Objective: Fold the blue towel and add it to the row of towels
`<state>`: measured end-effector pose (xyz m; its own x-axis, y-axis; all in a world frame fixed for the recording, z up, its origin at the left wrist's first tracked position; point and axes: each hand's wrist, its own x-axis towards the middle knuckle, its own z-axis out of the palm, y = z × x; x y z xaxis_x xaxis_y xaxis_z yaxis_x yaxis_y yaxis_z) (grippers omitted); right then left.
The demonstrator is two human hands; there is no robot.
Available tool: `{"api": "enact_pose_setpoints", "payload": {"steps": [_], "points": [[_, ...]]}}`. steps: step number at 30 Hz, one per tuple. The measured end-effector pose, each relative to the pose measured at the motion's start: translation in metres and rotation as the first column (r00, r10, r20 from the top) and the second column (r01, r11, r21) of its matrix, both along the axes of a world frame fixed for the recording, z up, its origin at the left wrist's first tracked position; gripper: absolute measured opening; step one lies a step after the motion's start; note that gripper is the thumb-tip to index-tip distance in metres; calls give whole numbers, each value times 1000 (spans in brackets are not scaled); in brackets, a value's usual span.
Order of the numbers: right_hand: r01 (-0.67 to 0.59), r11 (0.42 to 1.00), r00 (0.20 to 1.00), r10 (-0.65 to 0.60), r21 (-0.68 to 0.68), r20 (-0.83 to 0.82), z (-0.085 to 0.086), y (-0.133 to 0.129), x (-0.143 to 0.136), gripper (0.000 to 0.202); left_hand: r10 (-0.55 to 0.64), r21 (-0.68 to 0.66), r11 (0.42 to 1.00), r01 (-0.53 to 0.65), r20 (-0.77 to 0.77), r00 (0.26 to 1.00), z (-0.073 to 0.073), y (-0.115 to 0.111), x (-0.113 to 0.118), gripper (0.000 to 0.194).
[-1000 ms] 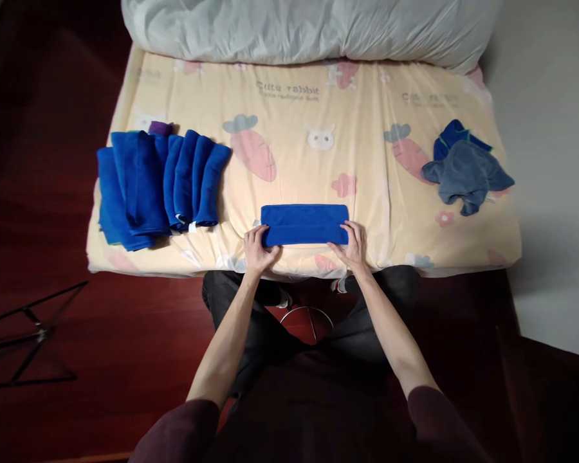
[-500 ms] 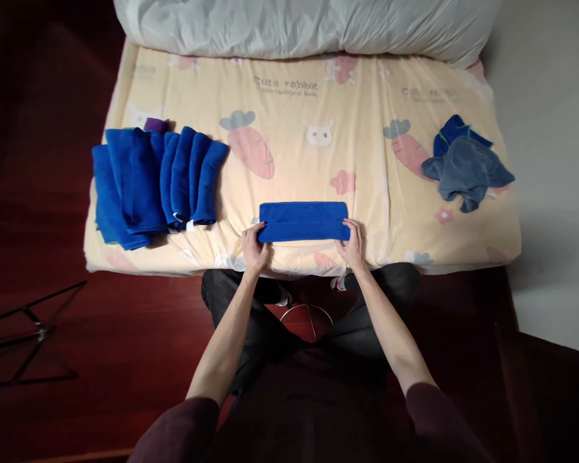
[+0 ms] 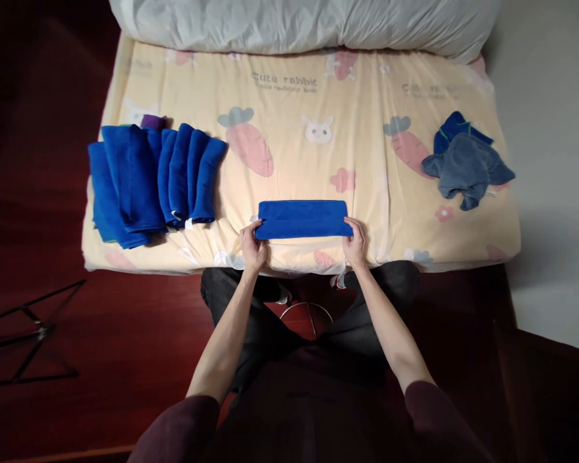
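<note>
A blue towel [image 3: 303, 218], folded into a long flat strip, lies on the bed near its front edge. My left hand [image 3: 253, 247] pinches the strip's left end at the near corner, where a small white tag sticks out. At the right end, my right hand [image 3: 355, 243] has the near corner between thumb and fingers. The near edge of the strip bends slightly over the part behind it. Both thumbs are partly hidden under the cloth.
Several rolled blue towels [image 3: 203, 177] lie at the left, beside flat blue towels [image 3: 132, 180] and a purple cloth [image 3: 153, 121]. A crumpled grey-blue cloth [image 3: 469, 168] is at the right. A white quilt [image 3: 299, 24] lies along the back. A black stand [image 3: 41, 332] stands on the floor.
My right hand has shifted slightly right to the strip's near right corner, and its grip there has changed. My left hand is almost unmoved. The whole view has shifted a little.
</note>
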<state>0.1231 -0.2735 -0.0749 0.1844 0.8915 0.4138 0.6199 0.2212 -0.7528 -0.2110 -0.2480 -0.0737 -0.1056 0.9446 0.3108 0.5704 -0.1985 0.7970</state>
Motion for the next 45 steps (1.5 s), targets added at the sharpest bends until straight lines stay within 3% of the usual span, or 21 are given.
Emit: {"api": "enact_pose_setpoints", "payload": {"steps": [6, 11, 16, 25, 45], "points": [[108, 988, 993, -112, -113, -28, -16, -1, 2, 32, 68, -37, 997, -66, 38, 997, -6, -1, 1, 34], [167, 974, 982, -178, -155, -59, -25, -2, 4, 35, 153, -80, 985, -150, 37, 988, -18, 1, -1, 43], [195, 973, 975, -206, -124, -87, -24, 0, 2, 42, 157, -68, 986, -153, 50, 986, -26, 3, -1, 48], [187, 977, 975, -197, -98, -105, -19, 1, -2, 41, 203, -79, 977, -197, 80, 976, -18, 1, 2, 32], [208, 972, 967, -221, -109, -129, -14, 1, -5, 35, 256, -60, 965, -254, 20, 967, -17, 1, 3, 34]]}}
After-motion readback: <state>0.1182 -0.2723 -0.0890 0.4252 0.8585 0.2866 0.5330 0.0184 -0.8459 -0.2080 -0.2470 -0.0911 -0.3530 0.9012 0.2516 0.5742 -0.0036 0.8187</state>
